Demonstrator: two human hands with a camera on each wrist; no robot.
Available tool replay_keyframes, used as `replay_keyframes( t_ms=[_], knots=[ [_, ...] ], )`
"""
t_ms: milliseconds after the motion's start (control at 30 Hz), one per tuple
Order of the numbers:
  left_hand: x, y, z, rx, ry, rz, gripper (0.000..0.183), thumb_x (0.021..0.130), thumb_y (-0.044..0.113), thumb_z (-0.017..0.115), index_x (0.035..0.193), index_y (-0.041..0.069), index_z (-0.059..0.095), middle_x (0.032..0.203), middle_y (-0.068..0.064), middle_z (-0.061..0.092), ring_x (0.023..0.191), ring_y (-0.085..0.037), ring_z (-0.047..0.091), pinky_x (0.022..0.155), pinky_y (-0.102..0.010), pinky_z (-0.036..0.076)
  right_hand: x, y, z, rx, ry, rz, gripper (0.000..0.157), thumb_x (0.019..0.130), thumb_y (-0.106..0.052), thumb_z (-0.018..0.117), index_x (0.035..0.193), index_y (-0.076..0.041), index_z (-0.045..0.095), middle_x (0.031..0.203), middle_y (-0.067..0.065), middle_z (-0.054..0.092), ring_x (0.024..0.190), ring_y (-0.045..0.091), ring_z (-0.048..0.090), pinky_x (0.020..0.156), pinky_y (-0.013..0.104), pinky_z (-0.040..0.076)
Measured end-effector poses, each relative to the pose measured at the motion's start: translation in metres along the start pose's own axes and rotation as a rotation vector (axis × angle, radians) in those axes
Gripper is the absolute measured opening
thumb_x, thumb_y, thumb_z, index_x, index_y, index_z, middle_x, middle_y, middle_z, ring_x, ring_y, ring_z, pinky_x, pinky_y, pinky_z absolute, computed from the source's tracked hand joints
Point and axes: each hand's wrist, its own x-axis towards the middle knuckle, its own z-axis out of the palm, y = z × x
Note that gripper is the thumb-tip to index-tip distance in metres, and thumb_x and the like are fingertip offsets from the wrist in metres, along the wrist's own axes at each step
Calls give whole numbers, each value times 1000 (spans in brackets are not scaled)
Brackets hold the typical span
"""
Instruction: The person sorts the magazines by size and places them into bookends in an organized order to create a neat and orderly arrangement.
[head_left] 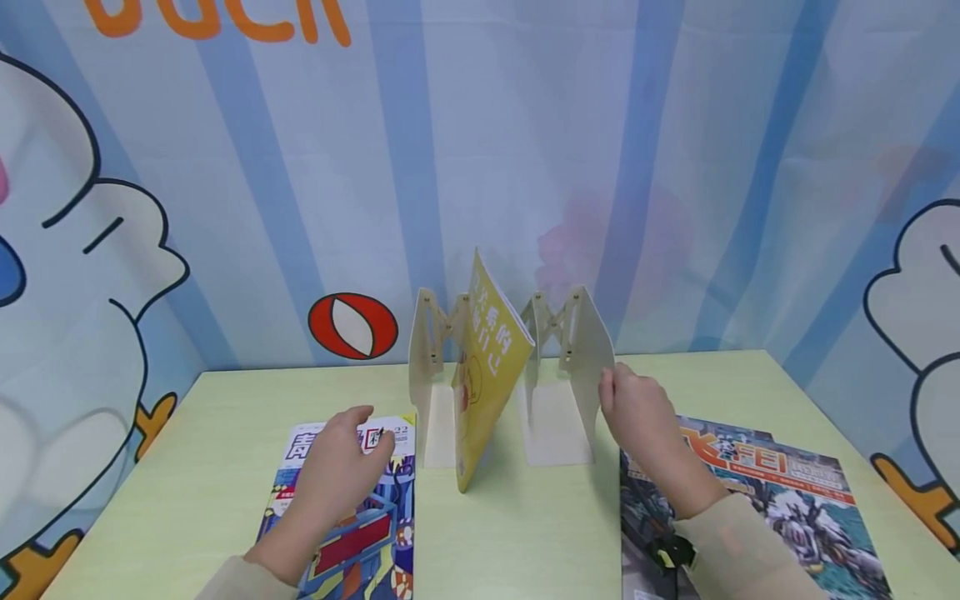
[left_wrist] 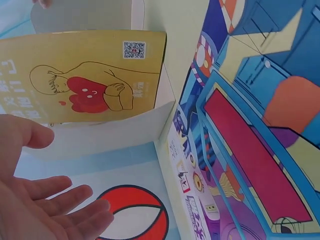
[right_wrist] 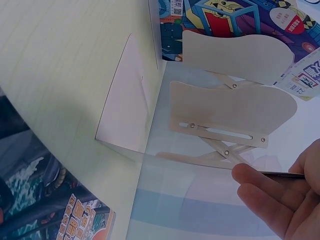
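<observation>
The right hand (head_left: 645, 417) has its thumb and fingers pinched on the outer edge of the right panel of a pale folding bookend (head_left: 588, 350), which stands near the far edge of the surface (head_left: 517, 542). A yellow book (head_left: 491, 367) stands on end in the middle of the bookend, slightly tilted, its lower front corner jutting past the base plates. The left hand (head_left: 341, 467) grasps nothing; its fingers are spread above a blue magazine (head_left: 360, 542) (the magazine's right edge lies just beside the left base plate). A wide gap separates that magazine from the overlapping magazines (head_left: 802, 508) on the right, which the right forearm crosses. Between the yellow book and the right panel there is sideways room; behind the bookend, the striped backdrop (head_left: 502, 125) leaves little.
</observation>
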Motion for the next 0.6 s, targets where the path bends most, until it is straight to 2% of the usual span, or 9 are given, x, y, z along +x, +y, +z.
replay_keyframes(
  t_ms=[200,600],
  knots=[
    [1,-7,-2,-12,-37,-49,61,90,35,58,139,3,43,142,-21,44,130,-41,42,97,-56,45,0,-1,0,3,-6,6,33,100,-16,38,72,-3,49,52,5,43,41,15,36,39,25,29],
    [3,-26,-4,-11,-80,-96,64,89,36,58,138,-3,41,136,-26,48,123,-44,48,94,-55,47,0,1,1,6,-9,7,32,100,-17,39,75,-1,52,53,6,46,41,15,38,40,25,31]
  ],
)
